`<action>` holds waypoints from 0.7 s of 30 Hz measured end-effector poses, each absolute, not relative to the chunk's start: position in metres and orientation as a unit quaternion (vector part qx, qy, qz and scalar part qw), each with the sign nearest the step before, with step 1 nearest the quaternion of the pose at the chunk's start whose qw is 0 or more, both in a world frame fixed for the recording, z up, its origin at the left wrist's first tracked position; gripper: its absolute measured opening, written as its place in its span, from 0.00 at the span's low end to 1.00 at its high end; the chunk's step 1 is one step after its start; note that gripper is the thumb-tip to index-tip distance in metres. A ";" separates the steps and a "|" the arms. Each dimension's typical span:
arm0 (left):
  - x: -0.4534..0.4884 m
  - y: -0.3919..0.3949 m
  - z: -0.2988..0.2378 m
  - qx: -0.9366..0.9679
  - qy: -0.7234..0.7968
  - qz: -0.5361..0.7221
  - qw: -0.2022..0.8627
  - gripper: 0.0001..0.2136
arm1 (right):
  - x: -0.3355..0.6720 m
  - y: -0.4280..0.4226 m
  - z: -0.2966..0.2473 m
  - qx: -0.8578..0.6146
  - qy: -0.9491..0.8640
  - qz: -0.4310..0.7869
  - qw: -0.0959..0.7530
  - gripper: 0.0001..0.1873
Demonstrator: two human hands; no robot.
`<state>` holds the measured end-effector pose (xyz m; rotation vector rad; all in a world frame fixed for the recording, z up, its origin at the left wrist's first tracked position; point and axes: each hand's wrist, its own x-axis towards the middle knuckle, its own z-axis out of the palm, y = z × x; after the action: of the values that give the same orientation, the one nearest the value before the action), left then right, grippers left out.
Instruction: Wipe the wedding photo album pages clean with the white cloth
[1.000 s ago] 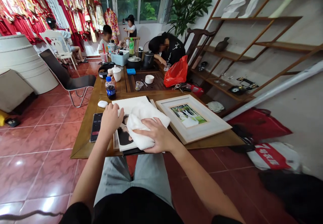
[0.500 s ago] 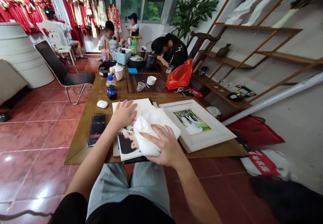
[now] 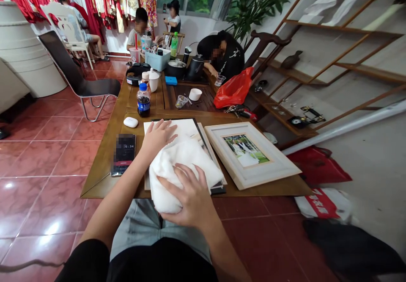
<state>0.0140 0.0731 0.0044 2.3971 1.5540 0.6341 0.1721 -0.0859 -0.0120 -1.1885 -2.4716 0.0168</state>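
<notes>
Head view, looking down on both hands. Grasping a bunched white towel (image 3: 180, 176) from above with the right grip (image 3: 185, 195), fingers spread and curving over the cloth. Resting open and flat on a white board with a dark edge (image 3: 171, 129), the left grip (image 3: 157, 138) pressing down just beyond the towel, fingers fanning apart. Covering the near part of the board with the towel, its folds hanging past the board's near edge. Lying flat on a wooden worktop (image 3: 101, 176), the board sitting between a smartphone (image 3: 123, 155) on the left and a white-matted framed wedding photograph (image 3: 245, 150) on the right, close to the frame without clearly touching it. Standing farther along the worktop, a white earbud case (image 3: 130, 122) and a cola bottle (image 3: 143, 102) sitting beyond the left grip. Bulging at the right edge of the worktop, a red plastic bag (image 3: 234, 88). Leaning over the far end, another person in black (image 3: 226, 55) reaching toward a small glass cup (image 3: 220, 80). Showing below the worktop, the wearer's grey shorts (image 3: 142, 218).
</notes>
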 end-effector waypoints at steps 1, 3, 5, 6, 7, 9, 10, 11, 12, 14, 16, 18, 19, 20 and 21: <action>0.014 0.074 0.003 0.814 0.528 0.215 0.105 0.17 | 0.169 -0.087 -0.012 -0.421 -0.886 0.010 0.195 0.45; 0.013 0.075 0.002 0.816 0.527 0.216 0.103 0.17 | 0.166 -0.088 -0.013 -0.414 -0.888 0.011 0.202 0.45; 0.013 0.075 0.002 0.817 0.523 0.218 0.102 0.17 | 0.170 -0.088 -0.013 -0.409 -0.887 0.007 0.215 0.44; 0.013 0.074 0.003 0.818 0.522 0.218 0.102 0.17 | 0.174 -0.087 -0.013 -0.409 -0.886 0.002 0.220 0.43; 0.012 0.073 0.005 0.818 0.523 0.217 0.103 0.17 | 0.180 -0.086 -0.013 -0.413 -0.883 -0.004 0.223 0.43; 0.012 0.071 0.009 0.817 0.529 0.207 0.102 0.18 | 0.194 -0.083 -0.013 -0.433 -0.872 -0.024 0.227 0.42; 0.013 0.069 0.012 0.817 0.532 0.198 0.100 0.19 | 0.202 -0.082 -0.013 -0.449 -0.863 -0.036 0.229 0.41; 0.013 0.068 0.014 0.817 0.536 0.188 0.097 0.19 | 0.210 -0.081 -0.013 -0.465 -0.852 -0.050 0.234 0.39; 0.014 0.067 0.016 0.818 0.539 0.178 0.093 0.19 | 0.217 -0.080 -0.013 -0.480 -0.842 -0.062 0.239 0.37; 0.015 0.065 0.019 0.820 0.543 0.161 0.086 0.20 | 0.228 -0.079 -0.012 -0.501 -0.825 -0.081 0.248 0.32; 0.016 0.063 0.021 0.819 0.548 0.153 0.081 0.20 | 0.232 -0.078 -0.011 -0.511 -0.816 -0.090 0.255 0.29; 0.017 0.062 0.021 0.818 0.550 0.151 0.076 0.20 | 0.229 -0.078 -0.009 -0.516 -0.812 -0.092 0.258 0.28; 0.017 0.062 0.021 0.817 0.551 0.153 0.074 0.20 | 0.225 -0.079 -0.008 -0.515 -0.812 -0.091 0.257 0.28; 0.017 0.061 0.021 0.816 0.551 0.156 0.073 0.20 | 0.220 -0.079 -0.007 -0.513 -0.815 -0.089 0.256 0.28; 0.017 0.061 0.021 0.816 0.551 0.159 0.071 0.19 | 0.214 -0.079 -0.006 -0.507 -0.820 -0.085 0.254 0.29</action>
<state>0.0175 0.0608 0.0207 2.4540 1.6577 0.4779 0.2140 -0.0788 -0.0058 -1.3765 -2.2270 -0.2299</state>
